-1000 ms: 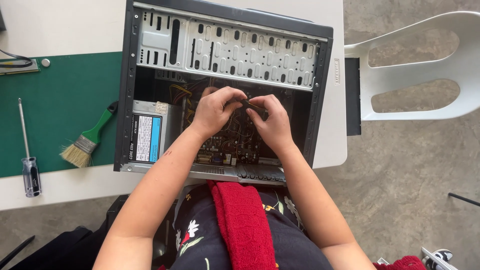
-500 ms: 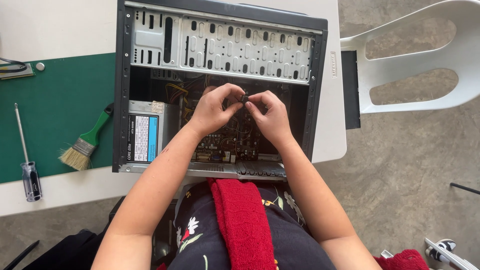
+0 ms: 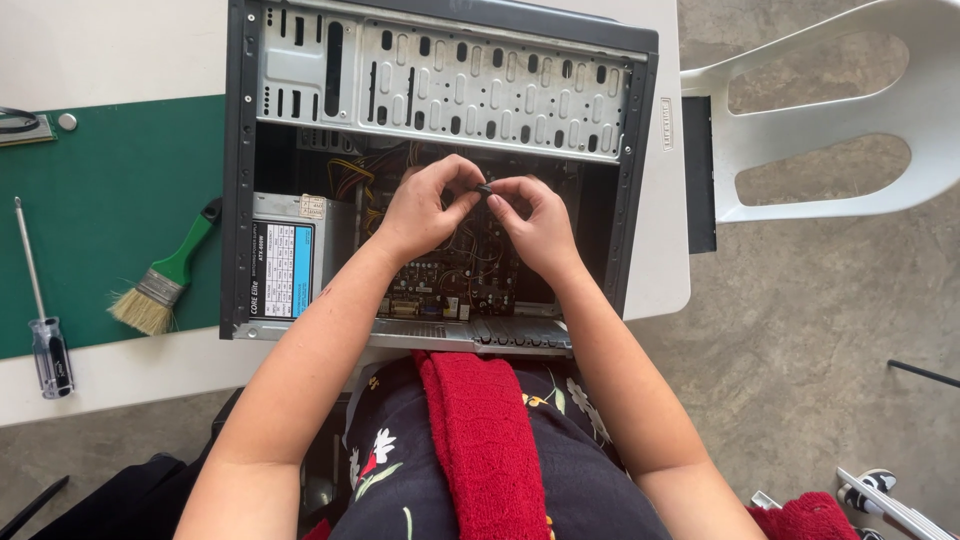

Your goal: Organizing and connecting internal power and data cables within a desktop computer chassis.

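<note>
An open desktop computer case [image 3: 240, 180] lies on its side on a white table, its inside facing up. Both my hands are inside it, above the motherboard [image 3: 455, 285]. My left hand [image 3: 425, 210] and my right hand [image 3: 535, 225] meet fingertip to fingertip and pinch one small dark part [image 3: 485, 188] between them. What the part is cannot be made out. A grey power supply [image 3: 290, 255] sits in the case to the left of my left hand, with yellow wires behind it.
A green cutting mat [image 3: 110, 210] covers the table's left side. On it lie a green-handled brush [image 3: 165, 275] and a screwdriver [image 3: 38, 300]. A white plastic chair [image 3: 830, 120] stands at the right. A red cloth [image 3: 480, 440] lies on my lap.
Both hands have risen slightly off the motherboard and drawn together on the small dark part. The case sits a little differently in view as my head shifted.
</note>
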